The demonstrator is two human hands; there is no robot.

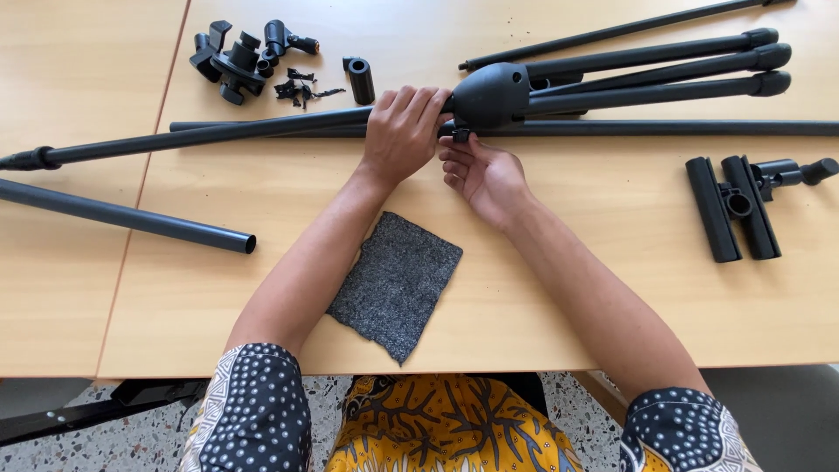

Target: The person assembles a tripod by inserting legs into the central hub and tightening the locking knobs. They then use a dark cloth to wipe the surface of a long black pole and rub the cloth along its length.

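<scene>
Left hand [400, 131] clamped over black stand pole [218, 135] beside tripod hub [489, 94] on the table; right hand [482, 173] pinching small knob [461, 135] beneath. Looks rigid, long, probably tip-prone; best gripped near hub.

Left hand [402, 131]: bare, no rings visible.
Right hand [485, 175]: bare.
Forearms: bare to above the elbow.
Sleeves: short, black fabric, white dot-and-scale print.
Lap: yellow cloth with dark branching print, possibly a skirt.
</scene>
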